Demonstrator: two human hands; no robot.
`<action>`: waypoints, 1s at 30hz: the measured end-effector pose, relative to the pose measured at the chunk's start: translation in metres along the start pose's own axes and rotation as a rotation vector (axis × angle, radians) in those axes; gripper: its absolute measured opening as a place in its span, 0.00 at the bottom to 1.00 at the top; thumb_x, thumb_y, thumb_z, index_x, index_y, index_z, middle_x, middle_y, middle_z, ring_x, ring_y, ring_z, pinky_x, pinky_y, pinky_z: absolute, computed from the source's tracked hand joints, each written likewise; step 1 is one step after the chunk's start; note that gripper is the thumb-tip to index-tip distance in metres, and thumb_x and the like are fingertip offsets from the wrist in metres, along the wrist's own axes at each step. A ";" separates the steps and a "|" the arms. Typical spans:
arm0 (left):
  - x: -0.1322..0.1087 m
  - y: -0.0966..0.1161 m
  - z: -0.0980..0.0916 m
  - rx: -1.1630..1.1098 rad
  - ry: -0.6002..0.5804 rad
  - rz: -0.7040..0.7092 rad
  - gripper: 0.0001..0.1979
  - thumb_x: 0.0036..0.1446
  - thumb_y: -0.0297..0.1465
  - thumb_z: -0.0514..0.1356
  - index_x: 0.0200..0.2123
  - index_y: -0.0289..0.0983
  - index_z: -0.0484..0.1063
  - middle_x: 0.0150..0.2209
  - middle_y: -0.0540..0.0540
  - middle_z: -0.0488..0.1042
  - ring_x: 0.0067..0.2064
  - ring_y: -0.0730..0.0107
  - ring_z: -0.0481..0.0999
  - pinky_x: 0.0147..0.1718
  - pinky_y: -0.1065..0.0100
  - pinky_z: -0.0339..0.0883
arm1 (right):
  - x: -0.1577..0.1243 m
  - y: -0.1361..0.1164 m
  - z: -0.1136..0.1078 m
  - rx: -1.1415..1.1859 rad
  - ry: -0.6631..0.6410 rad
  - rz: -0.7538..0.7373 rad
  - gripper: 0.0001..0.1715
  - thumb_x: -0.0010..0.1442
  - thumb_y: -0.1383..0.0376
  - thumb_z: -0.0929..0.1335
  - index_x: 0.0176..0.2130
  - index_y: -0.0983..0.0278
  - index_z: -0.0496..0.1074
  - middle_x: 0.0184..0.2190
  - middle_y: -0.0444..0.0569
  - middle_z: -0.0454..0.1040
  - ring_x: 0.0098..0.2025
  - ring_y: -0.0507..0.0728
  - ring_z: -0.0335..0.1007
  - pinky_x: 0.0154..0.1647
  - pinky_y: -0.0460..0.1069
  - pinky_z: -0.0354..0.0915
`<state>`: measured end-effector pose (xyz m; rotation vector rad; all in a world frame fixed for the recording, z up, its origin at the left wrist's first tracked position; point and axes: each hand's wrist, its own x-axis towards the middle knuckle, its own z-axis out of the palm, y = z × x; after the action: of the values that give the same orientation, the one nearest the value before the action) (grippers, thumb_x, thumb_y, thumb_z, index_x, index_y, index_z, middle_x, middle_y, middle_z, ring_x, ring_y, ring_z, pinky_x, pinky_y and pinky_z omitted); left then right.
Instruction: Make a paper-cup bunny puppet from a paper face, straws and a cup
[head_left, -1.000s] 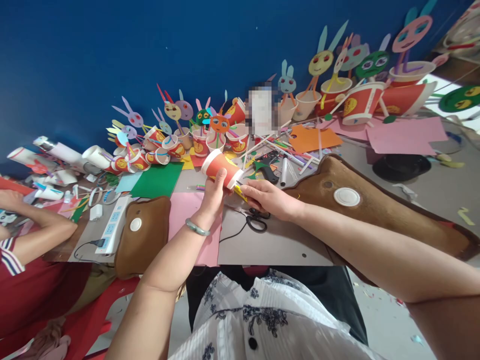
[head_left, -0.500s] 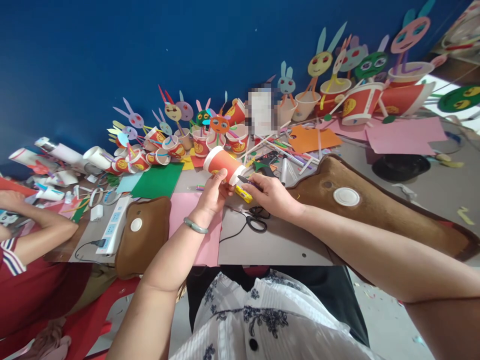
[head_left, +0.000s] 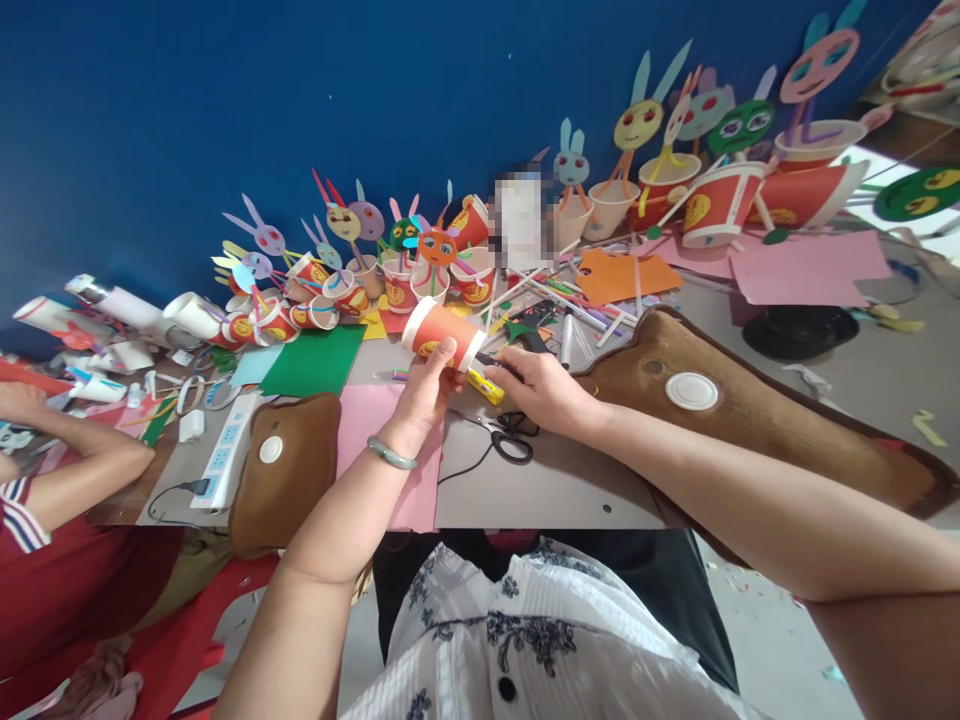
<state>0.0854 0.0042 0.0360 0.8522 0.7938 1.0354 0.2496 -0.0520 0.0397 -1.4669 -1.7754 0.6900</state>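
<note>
A red paper cup with a white rim and a yellow emblem lies tilted on its side in my left hand, thumb across its wall and fingers beneath. My right hand is closed on a slim dark pen-like tool; its far end is at the cup's right end, and I cannot tell whether it touches or goes in. Below the hands lie black-handled scissors and a yellow object, partly hidden by my fingers.
Paper cups with rabbit-faced figures line the blue wall. Straws and scraps lie behind my hands. Brown cushion-like pads flank me, with a power strip, green card and pink paper at left. A co-worker's arm rests far left.
The cup has shifted slightly left and sits more level in my left hand. My right hand and the dark tool are almost where they were.
</note>
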 end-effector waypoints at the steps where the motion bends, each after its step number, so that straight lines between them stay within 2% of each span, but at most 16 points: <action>1: 0.000 0.000 0.000 -0.007 -0.004 -0.005 0.26 0.41 0.51 0.73 0.29 0.36 0.69 0.20 0.53 0.68 0.20 0.78 0.67 0.19 0.73 0.56 | 0.001 -0.002 -0.001 0.128 -0.060 0.021 0.21 0.67 0.53 0.61 0.27 0.61 0.62 0.20 0.43 0.64 0.23 0.51 0.56 0.27 0.47 0.52; 3: 0.001 0.003 0.000 -0.030 0.000 -0.024 0.26 0.46 0.53 0.69 0.31 0.36 0.70 0.21 0.52 0.69 0.21 0.77 0.67 0.19 0.73 0.57 | 0.001 -0.005 -0.002 0.328 -0.155 0.061 0.24 0.67 0.50 0.61 0.25 0.61 0.61 0.18 0.41 0.61 0.21 0.50 0.54 0.25 0.47 0.53; 5: 0.001 0.007 0.000 -0.057 0.026 -0.054 0.26 0.51 0.56 0.65 0.32 0.37 0.70 0.21 0.51 0.69 0.20 0.77 0.67 0.18 0.73 0.57 | -0.001 -0.008 -0.002 0.410 -0.189 0.078 0.26 0.67 0.48 0.61 0.25 0.61 0.60 0.17 0.40 0.61 0.20 0.49 0.52 0.24 0.47 0.52; 10: 0.001 0.015 0.001 -0.106 0.068 -0.125 0.30 0.54 0.60 0.59 0.33 0.36 0.71 0.20 0.50 0.67 0.18 0.77 0.66 0.17 0.72 0.58 | -0.005 -0.009 0.003 0.399 -0.175 0.073 0.25 0.65 0.46 0.62 0.27 0.61 0.60 0.19 0.40 0.62 0.22 0.49 0.54 0.24 0.47 0.54; 17: 0.001 0.012 -0.001 -0.143 -0.017 -0.138 0.29 0.55 0.58 0.59 0.34 0.35 0.73 0.27 0.46 0.74 0.20 0.77 0.67 0.17 0.72 0.57 | -0.006 -0.009 0.004 0.381 -0.149 0.081 0.24 0.66 0.46 0.62 0.29 0.61 0.61 0.20 0.40 0.61 0.24 0.50 0.54 0.26 0.47 0.53; 23: 0.001 0.010 0.000 -0.100 0.010 -0.144 0.29 0.55 0.58 0.59 0.33 0.35 0.73 0.23 0.48 0.71 0.20 0.75 0.67 0.18 0.71 0.58 | -0.007 -0.011 0.005 0.383 -0.141 0.066 0.23 0.66 0.47 0.62 0.33 0.62 0.67 0.20 0.40 0.61 0.24 0.51 0.54 0.26 0.47 0.53; 27: 0.000 0.008 0.000 -0.088 -0.018 -0.137 0.29 0.55 0.58 0.59 0.33 0.35 0.73 0.23 0.47 0.72 0.20 0.75 0.68 0.18 0.71 0.58 | -0.007 -0.012 0.004 0.405 -0.148 0.076 0.24 0.66 0.47 0.62 0.36 0.64 0.72 0.21 0.40 0.61 0.25 0.51 0.55 0.27 0.48 0.54; 30: -0.001 0.007 0.001 -0.094 -0.043 -0.122 0.28 0.56 0.57 0.60 0.32 0.35 0.73 0.23 0.48 0.71 0.20 0.75 0.68 0.17 0.72 0.58 | -0.007 -0.012 0.003 0.420 -0.156 0.087 0.25 0.66 0.46 0.62 0.35 0.64 0.72 0.21 0.40 0.62 0.24 0.51 0.55 0.27 0.48 0.54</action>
<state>0.0833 0.0051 0.0423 0.7349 0.7462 0.9360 0.2406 -0.0609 0.0460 -1.2321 -1.5613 1.1709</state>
